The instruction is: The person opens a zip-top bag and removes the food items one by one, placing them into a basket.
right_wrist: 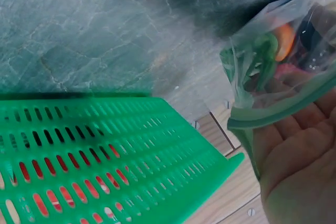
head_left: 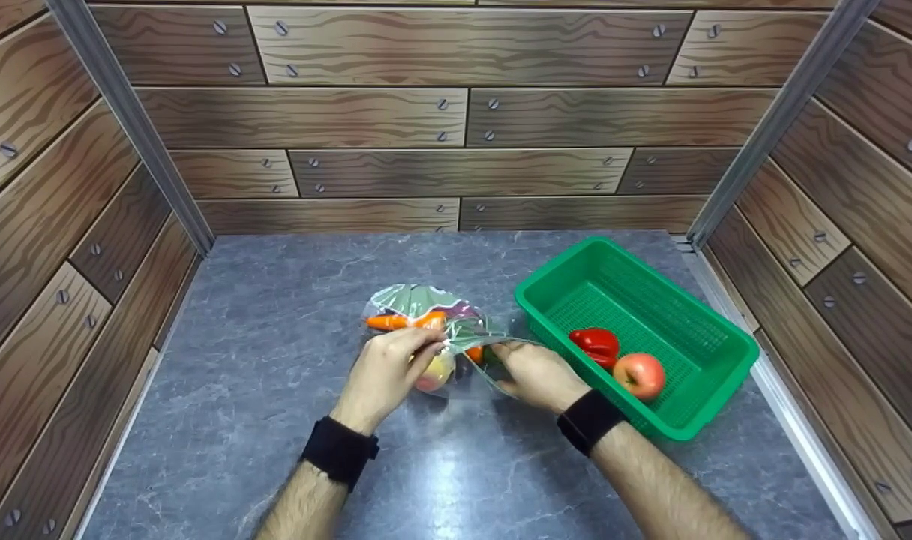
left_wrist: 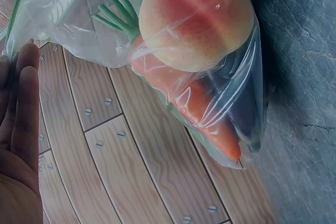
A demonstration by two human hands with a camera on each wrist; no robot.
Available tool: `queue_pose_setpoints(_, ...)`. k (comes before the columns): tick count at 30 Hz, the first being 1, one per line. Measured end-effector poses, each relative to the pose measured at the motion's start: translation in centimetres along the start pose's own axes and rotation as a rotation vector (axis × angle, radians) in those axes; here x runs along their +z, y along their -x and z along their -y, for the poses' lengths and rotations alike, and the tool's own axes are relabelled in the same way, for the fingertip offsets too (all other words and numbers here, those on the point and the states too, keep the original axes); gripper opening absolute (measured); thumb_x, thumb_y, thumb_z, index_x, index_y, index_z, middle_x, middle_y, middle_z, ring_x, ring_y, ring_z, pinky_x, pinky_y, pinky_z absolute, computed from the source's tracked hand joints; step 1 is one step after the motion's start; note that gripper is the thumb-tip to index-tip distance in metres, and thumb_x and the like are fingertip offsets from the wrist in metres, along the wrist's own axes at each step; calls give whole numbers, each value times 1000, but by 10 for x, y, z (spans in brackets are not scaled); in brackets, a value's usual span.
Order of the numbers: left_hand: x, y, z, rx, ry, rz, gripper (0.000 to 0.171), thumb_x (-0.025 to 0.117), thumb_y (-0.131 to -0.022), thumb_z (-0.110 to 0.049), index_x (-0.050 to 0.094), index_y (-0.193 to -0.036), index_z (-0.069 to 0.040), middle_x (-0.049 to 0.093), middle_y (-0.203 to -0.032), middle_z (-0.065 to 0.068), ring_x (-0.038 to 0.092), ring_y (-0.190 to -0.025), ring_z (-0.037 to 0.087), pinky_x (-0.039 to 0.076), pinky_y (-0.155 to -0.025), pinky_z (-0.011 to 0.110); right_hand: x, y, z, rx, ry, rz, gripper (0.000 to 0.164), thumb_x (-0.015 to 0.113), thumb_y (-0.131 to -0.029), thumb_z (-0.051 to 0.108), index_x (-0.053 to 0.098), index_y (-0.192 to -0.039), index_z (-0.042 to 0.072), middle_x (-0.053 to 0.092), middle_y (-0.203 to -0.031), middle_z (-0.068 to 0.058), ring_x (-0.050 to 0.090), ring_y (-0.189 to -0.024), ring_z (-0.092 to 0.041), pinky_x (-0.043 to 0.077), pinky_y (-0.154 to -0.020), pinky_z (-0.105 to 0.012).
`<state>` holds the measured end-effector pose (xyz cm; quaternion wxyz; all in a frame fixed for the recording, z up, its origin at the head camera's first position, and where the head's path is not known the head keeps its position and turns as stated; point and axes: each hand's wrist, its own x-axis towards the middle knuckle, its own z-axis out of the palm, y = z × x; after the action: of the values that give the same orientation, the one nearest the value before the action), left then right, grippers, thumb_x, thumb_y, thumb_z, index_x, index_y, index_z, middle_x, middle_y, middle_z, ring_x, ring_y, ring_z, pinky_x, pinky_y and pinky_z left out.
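Observation:
A clear zip bag [head_left: 415, 300] lies on the table. It holds a carrot [head_left: 388, 322], a peach [left_wrist: 197, 19] and a dark purple vegetable [left_wrist: 244, 108], with green carrot tops [left_wrist: 119, 17] showing through the plastic. My left hand [head_left: 385, 371] pinches the bag's edge between thumb and fingers. My right hand [head_left: 538, 373] reaches in at the bag's mouth, the zip strip [right_wrist: 283, 113] crossing over its fingers. Those fingers extend inside near an orange piece [right_wrist: 284, 41], their tips partly hidden by plastic.
A green plastic basket [head_left: 696, 416] stands right of the bag, close to my right hand. Inside it lie a red bell pepper [head_left: 597, 345] and an apple [head_left: 640, 376]. Wood-patterned walls [head_left: 456, 120] enclose the grey marbled table [head_left: 223, 420] at the back and sides.

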<state>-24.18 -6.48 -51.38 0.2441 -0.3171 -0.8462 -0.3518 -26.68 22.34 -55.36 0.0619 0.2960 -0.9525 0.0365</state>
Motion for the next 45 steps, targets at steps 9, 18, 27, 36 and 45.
queue_pose_setpoints(9, 1, 1, 2, -16, -1, 22, 14, 83, -111, -17, 89, -121, -10, 91, -112, 6, 88, -101, 23, 75, -90, 39, 14, -4, 1, 39, 55, -31, 53, 98, -97, 25, 75, -139, 3, 86, -118, -20, 85, -96, -42, 74, -78, -55)
queue_pose_setpoints(18, 3, 3, 4, -16, 4, 38, 18, 82, -111, -17, 89, -126, -9, 91, -117, 7, 89, -106, 25, 75, -93, 40, 25, -3, 0, 45, 66, -117, 30, 94, -100, 18, 75, -119, 5, 85, -103, -20, 83, -87, -44, 72, -71, -58)
queue_pose_setpoints(27, 5, 5, 4, -43, 21, 62, 24, 81, -112, -16, 88, -133, -10, 91, -121, 7, 89, -109, 24, 75, -96, 39, 32, -4, -1, 88, 62, -109, 26, 91, -103, 20, 74, -117, 6, 83, -100, -20, 82, -86, -46, 71, -74, -61)
queue_pose_setpoints(36, 4, 6, 6, -27, 20, 33, 21, 83, -110, -14, 88, -129, -7, 91, -120, 10, 89, -107, 26, 75, -96, 41, 34, -4, -5, 38, 110, -170, 21, 92, -100, 19, 76, -109, 9, 83, -92, -15, 81, -78, -40, 69, -63, -56)
queue_pose_setpoints(45, 0, 4, 7, -30, 56, 12, 15, 83, -110, -14, 88, -123, -7, 91, -113, 8, 88, -103, 22, 75, -91, 36, 12, -5, -8, -23, 61, -238, 23, 97, -88, 11, 81, -105, 10, 85, -92, -10, 82, -79, -36, 70, -66, -52)
